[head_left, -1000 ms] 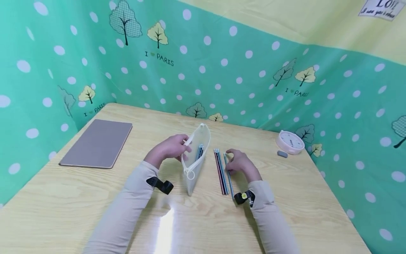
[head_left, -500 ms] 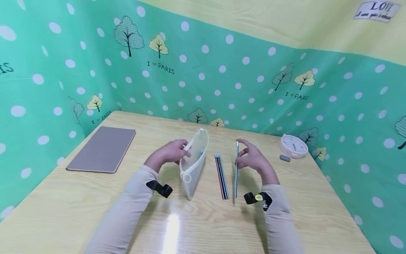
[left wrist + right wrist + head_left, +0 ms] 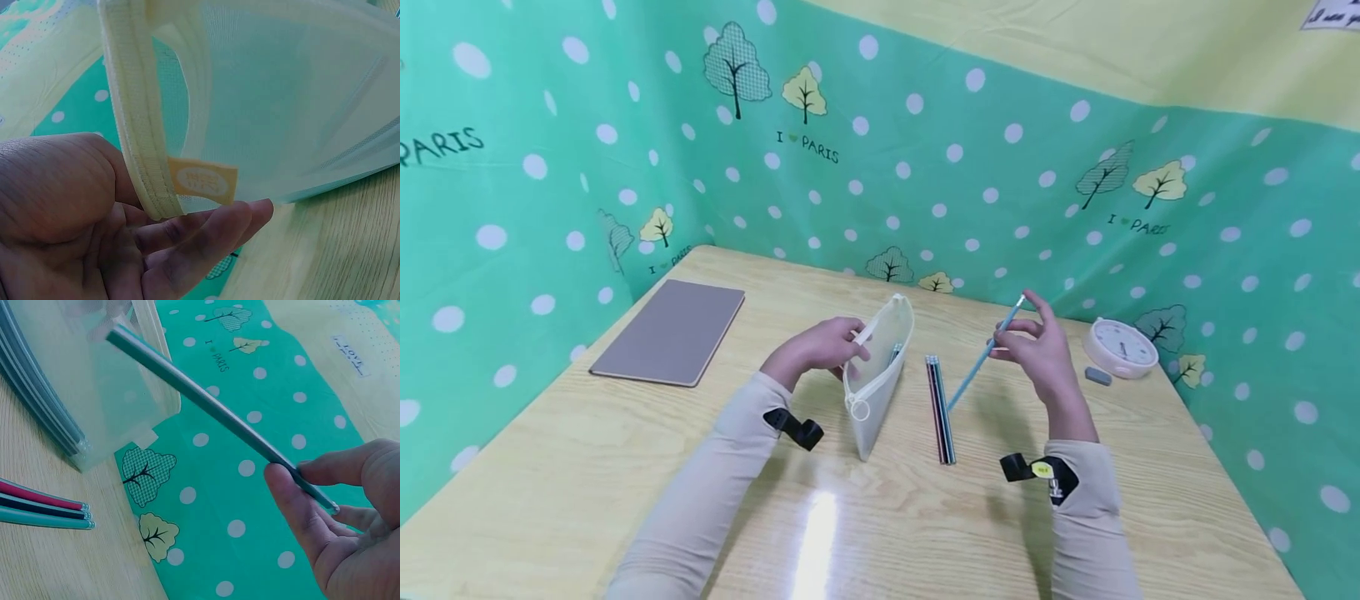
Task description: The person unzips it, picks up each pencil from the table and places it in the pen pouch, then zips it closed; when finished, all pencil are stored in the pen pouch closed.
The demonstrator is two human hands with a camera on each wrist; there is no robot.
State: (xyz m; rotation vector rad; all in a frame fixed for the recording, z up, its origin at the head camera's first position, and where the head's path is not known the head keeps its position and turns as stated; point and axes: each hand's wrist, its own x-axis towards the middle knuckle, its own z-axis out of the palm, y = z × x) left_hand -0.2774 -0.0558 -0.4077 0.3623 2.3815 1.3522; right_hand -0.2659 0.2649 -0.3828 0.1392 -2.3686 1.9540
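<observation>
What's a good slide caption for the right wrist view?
Right-hand fingers pinch a pencil; beyond, three more pencils lie on the table beside a pouch with others inside.

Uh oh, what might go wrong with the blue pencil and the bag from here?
The slim light-blue pencil might slip or swing, since the right hand pinches it near one end.

Its lower end looks close to the neat row of red, black and blue pencils, so it might nudge them.

The pale see-through zip pouch might sag shut, because the left hand holds just one edge of its opening.
</observation>
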